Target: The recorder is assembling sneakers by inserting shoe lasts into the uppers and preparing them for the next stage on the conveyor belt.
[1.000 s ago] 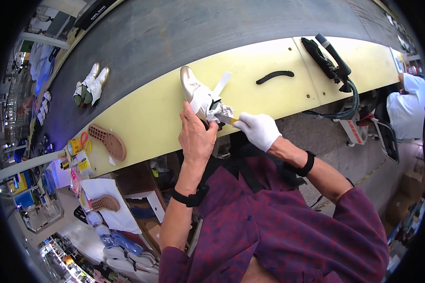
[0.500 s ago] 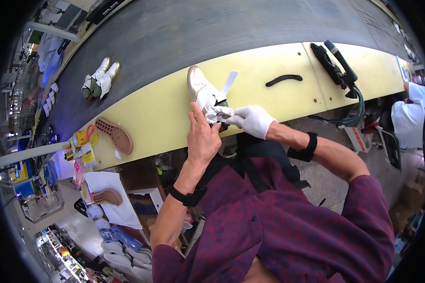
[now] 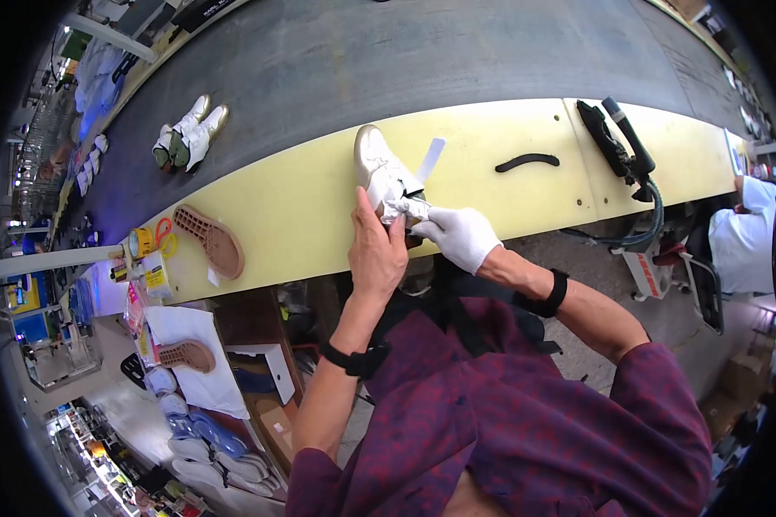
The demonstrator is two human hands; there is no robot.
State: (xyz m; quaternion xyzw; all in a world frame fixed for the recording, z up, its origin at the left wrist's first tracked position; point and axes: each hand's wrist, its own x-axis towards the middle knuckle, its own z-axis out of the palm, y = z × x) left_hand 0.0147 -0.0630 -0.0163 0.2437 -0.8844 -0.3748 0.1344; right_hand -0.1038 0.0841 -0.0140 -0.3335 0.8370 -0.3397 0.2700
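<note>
A white shoe with a gold toe (image 3: 376, 153) stands on the pale yellow work strip, its toe pointing away from me. My bare left hand (image 3: 378, 252) is closed along its left side near the heel. A white cotton glove covers my right hand (image 3: 462, 238), whose fingers pinch crumpled white material (image 3: 407, 208) at the shoe's opening. Whether that material is paper or cloth I cannot tell. Dark green lining shows beside it, while the heel is mostly hidden by my hands. A white strip (image 3: 432, 158) sticks out to the right of the shoe.
Left along the strip lie a brown shoe sole (image 3: 213, 243), orange-handled scissors (image 3: 163, 229) and a yellow tape roll (image 3: 140, 242). Two white-and-gold shoes (image 3: 191, 133) rest on the dark belt (image 3: 457, 60). Rightward are a black curved strip (image 3: 528, 161) and a black hand tool with a hose (image 3: 629, 138).
The view has shifted slightly, so the bench sits a little lower and farther right. My right hand has drawn the crumpled material closer against the shoe's opening. My left hand keeps its hold.
</note>
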